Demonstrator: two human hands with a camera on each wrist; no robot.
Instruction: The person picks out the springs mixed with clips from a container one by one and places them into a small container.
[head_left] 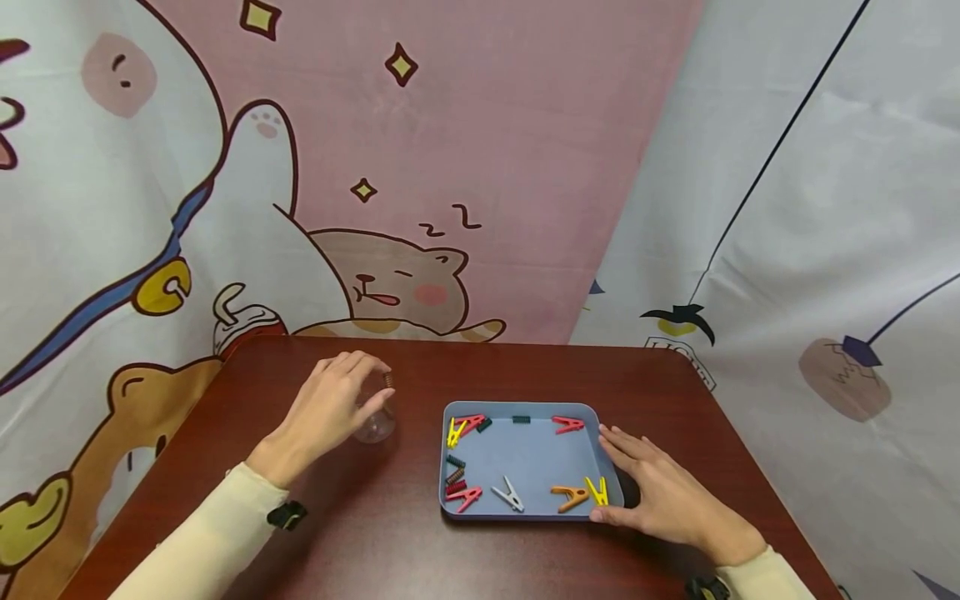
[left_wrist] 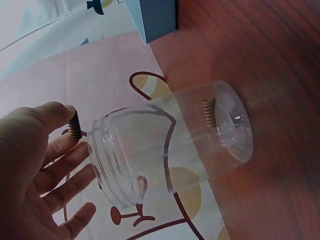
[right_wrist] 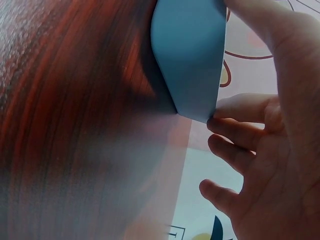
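Two hands are at work on the table, and we start with them. Our left hand [head_left: 330, 408] is poised above a clear jar [head_left: 375, 421] that stands on the wood; thumb and forefinger pinch a small dark coiled spring [head_left: 388, 379] right over the jar's mouth, while the other fingers stay loosely spread. In the left wrist view the spring [left_wrist: 74, 126] sits at the thumb tip, just beside the jar's threaded rim [left_wrist: 107, 150]; another coil shows low in the jar, though we cannot tell whether it lies inside or is a reflection.

Our right hand [head_left: 660, 492] lies flat with straight fingers against the right edge of a blue tray [head_left: 525, 458], thumb along its near right corner, gripping nothing. The right wrist view shows the tray corner [right_wrist: 192, 60] touching the fingertips [right_wrist: 220, 125].

The tray holds scattered clothes pegs: a yellow one [head_left: 454, 433] and a red one [head_left: 471, 422] at the far left, a red one [head_left: 567, 425] at the far right, a grey one [head_left: 508, 496] along the near side, with an orange one [head_left: 570, 497] and a yellow one [head_left: 597, 490] beside our right fingers. A few dark springs [head_left: 454, 468] lie by the tray's left wall.

The table [head_left: 375, 542] is dark red wood, backed by a cartoon-printed curtain [head_left: 337, 208].
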